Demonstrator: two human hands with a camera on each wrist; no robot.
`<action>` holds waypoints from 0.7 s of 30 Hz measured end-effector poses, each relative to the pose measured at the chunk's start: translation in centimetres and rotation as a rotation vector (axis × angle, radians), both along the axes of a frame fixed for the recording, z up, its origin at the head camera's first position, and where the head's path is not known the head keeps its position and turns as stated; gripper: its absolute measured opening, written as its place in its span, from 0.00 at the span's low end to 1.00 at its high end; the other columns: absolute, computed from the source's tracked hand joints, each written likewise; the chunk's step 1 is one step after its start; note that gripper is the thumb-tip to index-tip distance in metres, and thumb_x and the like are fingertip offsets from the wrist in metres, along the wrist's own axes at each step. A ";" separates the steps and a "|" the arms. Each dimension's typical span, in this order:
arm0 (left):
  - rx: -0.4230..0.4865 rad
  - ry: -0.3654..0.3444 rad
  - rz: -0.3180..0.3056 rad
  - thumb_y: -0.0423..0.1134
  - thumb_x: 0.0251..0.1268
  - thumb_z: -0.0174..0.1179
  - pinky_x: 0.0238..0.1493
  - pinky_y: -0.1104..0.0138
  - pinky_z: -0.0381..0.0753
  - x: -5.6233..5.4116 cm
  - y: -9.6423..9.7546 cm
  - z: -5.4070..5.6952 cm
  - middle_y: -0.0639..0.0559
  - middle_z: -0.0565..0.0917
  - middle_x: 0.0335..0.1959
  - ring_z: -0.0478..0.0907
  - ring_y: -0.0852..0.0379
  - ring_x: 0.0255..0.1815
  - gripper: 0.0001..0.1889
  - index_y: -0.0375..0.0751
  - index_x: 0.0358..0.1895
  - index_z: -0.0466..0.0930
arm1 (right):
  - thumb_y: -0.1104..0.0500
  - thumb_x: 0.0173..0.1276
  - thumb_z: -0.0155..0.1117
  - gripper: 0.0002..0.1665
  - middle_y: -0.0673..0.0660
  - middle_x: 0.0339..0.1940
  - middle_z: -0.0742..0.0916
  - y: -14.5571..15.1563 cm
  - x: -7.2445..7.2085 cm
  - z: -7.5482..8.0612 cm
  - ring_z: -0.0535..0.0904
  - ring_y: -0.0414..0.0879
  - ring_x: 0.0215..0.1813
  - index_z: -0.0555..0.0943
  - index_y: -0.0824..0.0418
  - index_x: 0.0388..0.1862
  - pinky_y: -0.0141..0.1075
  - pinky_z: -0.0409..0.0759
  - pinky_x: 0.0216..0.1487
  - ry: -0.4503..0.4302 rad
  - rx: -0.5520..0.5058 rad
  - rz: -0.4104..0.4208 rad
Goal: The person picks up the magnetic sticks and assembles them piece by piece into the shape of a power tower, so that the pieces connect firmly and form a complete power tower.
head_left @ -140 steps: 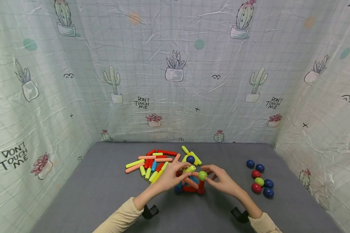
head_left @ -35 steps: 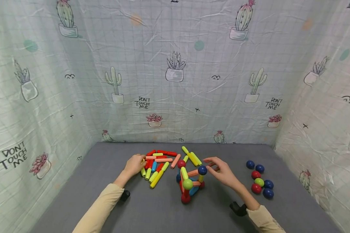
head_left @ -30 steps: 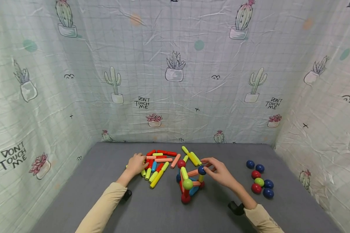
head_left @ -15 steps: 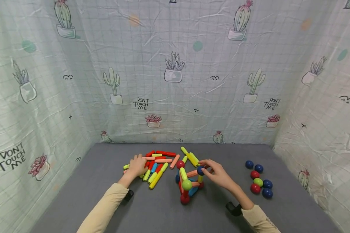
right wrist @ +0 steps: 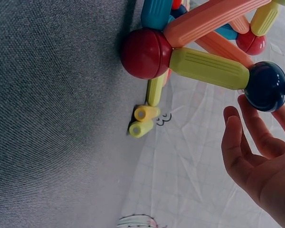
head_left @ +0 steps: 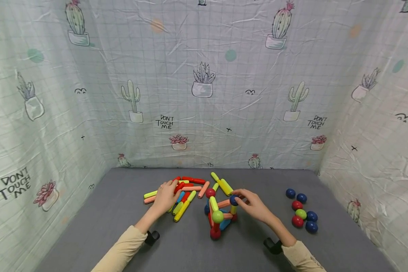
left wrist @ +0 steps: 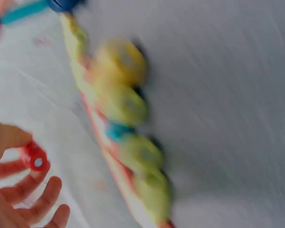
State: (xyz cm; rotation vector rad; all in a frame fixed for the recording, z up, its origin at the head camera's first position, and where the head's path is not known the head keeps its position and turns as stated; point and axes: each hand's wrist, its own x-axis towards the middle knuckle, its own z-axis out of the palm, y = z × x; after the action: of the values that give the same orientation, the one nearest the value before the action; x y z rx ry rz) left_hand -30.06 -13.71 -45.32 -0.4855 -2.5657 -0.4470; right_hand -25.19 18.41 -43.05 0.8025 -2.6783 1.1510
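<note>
My left hand [head_left: 164,198] pinches a red magnetic building stick [left wrist: 35,156] between thumb and finger, raised over the stick pile; its silver end shows in the left wrist view. At the centre stands a frame of coloured sticks joined by balls, with a lime green ball [head_left: 218,216] at its near upper corner and a red ball [head_left: 215,233] below that. With fingertips and thumb, my right hand [head_left: 255,206] holds the dark blue ball [right wrist: 266,86] at the frame's right upper corner. That ball sits on the end of a yellow-green stick [right wrist: 209,69].
Loose sticks lie left of the frame, among them a yellow stick [head_left: 181,211] and a salmon stick [head_left: 204,189]. Yellow sticks [head_left: 226,186] lie behind it. Several loose balls, one lime green [head_left: 300,214], sit at the right of the grey table [head_left: 190,253]. A printed curtain surrounds it.
Earlier, both hands were at the frame. My left hand went to the pile and now lifts a red stick, moving right. The frame stands turned, and my right hand has closed on its blue ball.
</note>
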 end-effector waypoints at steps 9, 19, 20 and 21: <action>0.345 -0.051 -0.302 0.37 0.56 0.59 0.30 0.70 0.73 4.5 5.8 4.1 0.52 0.80 0.31 0.74 0.59 0.30 0.13 0.39 0.45 0.77 | 0.52 0.69 0.48 0.16 0.55 0.44 0.81 0.1 0.0 -0.1 0.76 0.48 0.41 0.74 0.56 0.52 0.34 0.75 0.35 -0.026 -0.027 0.002; 0.295 -0.102 -0.487 0.42 0.56 0.59 0.31 0.74 0.71 7.2 11.9 4.2 0.55 0.80 0.26 0.75 0.60 0.28 0.09 0.42 0.38 0.76 | 0.52 0.69 0.48 0.17 0.56 0.44 0.81 0.1 -0.1 -0.4 0.78 0.48 0.40 0.74 0.57 0.52 0.33 0.76 0.35 -0.019 -0.048 0.017; 0.259 -0.085 -0.446 0.43 0.55 0.60 0.32 0.73 0.68 7.3 12.2 4.0 0.55 0.79 0.26 0.73 0.60 0.27 0.09 0.43 0.37 0.76 | 0.52 0.69 0.48 0.17 0.56 0.45 0.81 0.1 -0.2 -0.4 0.78 0.47 0.40 0.73 0.57 0.52 0.33 0.76 0.36 -0.017 -0.048 0.023; 0.214 -0.062 -0.399 0.44 0.54 0.61 0.32 0.72 0.65 7.4 12.5 3.8 0.56 0.78 0.24 0.71 0.60 0.26 0.10 0.43 0.36 0.77 | 0.52 0.69 0.48 0.18 0.56 0.45 0.81 0.1 -0.2 -0.4 0.78 0.47 0.40 0.73 0.58 0.52 0.34 0.77 0.36 -0.018 -0.047 0.029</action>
State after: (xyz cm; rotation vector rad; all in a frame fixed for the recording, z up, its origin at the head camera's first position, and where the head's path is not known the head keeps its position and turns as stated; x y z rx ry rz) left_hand -22.71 -1.21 -41.52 -0.9196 -2.4381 -0.8771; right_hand -25.39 18.50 -43.47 0.8308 -2.6511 1.2289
